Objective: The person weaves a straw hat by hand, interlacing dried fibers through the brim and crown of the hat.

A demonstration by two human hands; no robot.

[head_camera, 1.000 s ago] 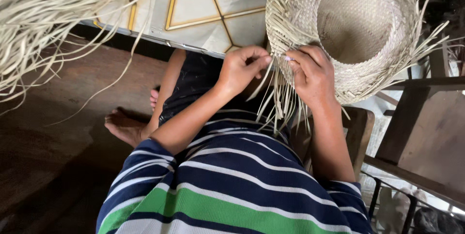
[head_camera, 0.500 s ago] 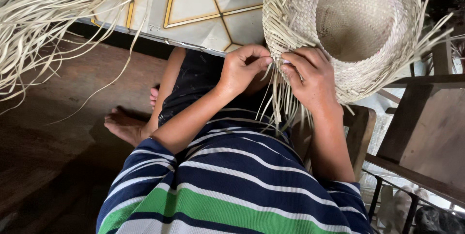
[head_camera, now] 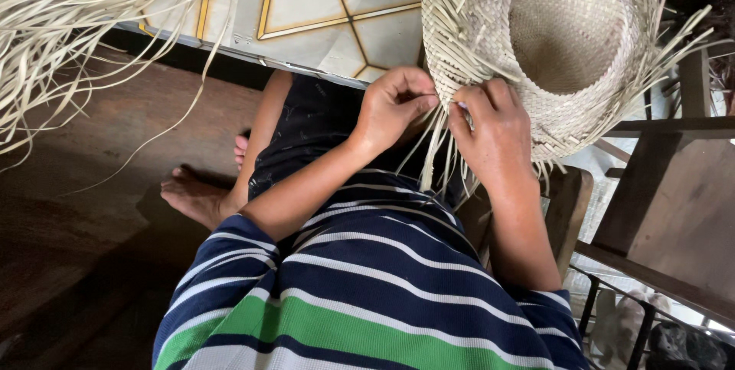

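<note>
A pale woven straw hat point(head_camera: 563, 33) with a domed crown fills the upper right of the head view. Loose straw strands point(head_camera: 438, 157) hang from its unfinished brim edge. My left hand point(head_camera: 392, 108) pinches strands at the brim's lower left edge, fingers curled. My right hand point(head_camera: 498, 134) grips the brim just beside it, thumb and fingers closed on the weave. The two hands almost touch. Below them lie my striped shirt point(head_camera: 367, 286) and dark shorts.
A bundle of loose pale straw point(head_camera: 69, 26) spreads across the upper left. A tiled floor with yellow lines point(head_camera: 306, 3) sits behind. A dark wooden platform point(head_camera: 92, 186) lies at left with my bare foot point(head_camera: 191, 198) on it. Wooden furniture point(head_camera: 666, 202) stands at right.
Both hands have stayed at the brim edge with small finger shifts on the strands. The hat has turned and shifted very slightly.
</note>
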